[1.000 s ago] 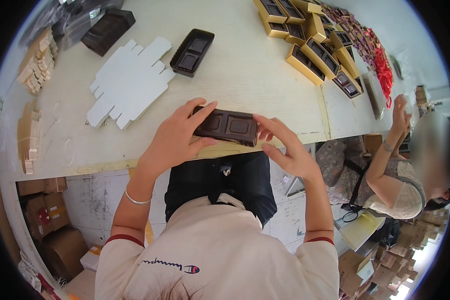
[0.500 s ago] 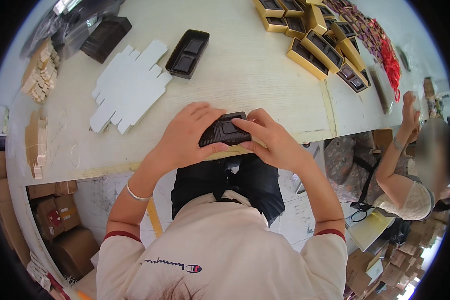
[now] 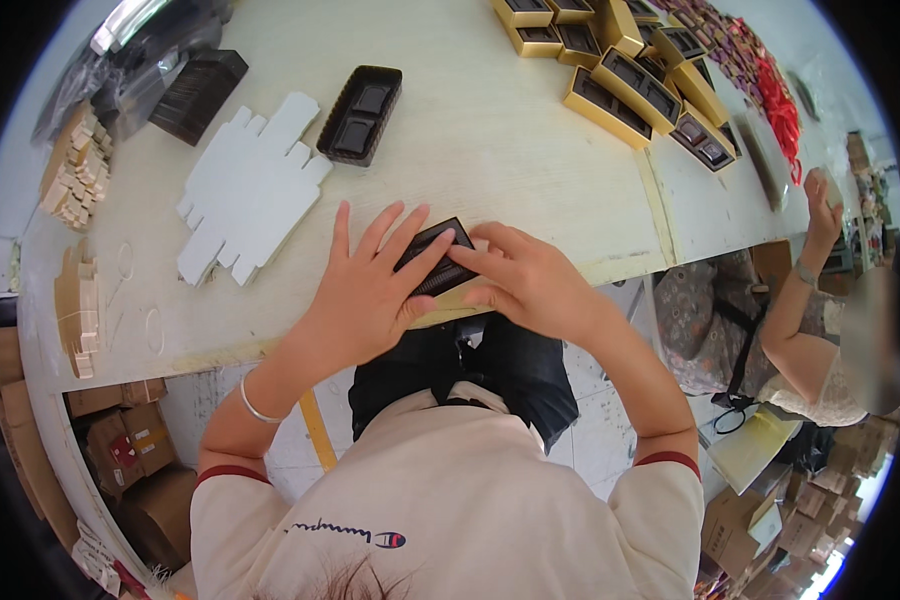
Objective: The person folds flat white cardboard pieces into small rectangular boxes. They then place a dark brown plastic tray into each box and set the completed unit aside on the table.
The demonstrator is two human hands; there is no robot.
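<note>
A dark brown plastic tray (image 3: 432, 238) with moulded hollows lies at the table's near edge, tilted up to the right. Spread fingers of my left hand (image 3: 365, 290) reach across its left part, with the index fingertip on its top. My right hand (image 3: 525, 275) has bent fingers and thumb closed about its right end. A yellowish strip shows under the tray; whether it is a box side or the table edge, I cannot tell. Beyond my hands stand another dark tray (image 3: 362, 115) and a stack of flat white cut-out card blanks (image 3: 245, 190).
Gold boxes (image 3: 610, 115) with dark trays inside are piled at the far right, beside red ribbon (image 3: 775, 115). A stack of dark trays (image 3: 198, 95) and bundled card pieces (image 3: 75, 170) stand at the left. Another person's arm (image 3: 805, 270) is at the right.
My left hand's fingers have spread and lifted from their hold on the tray. The tray has turned, its right end now pointing farther away. My right hand stays at that end.
</note>
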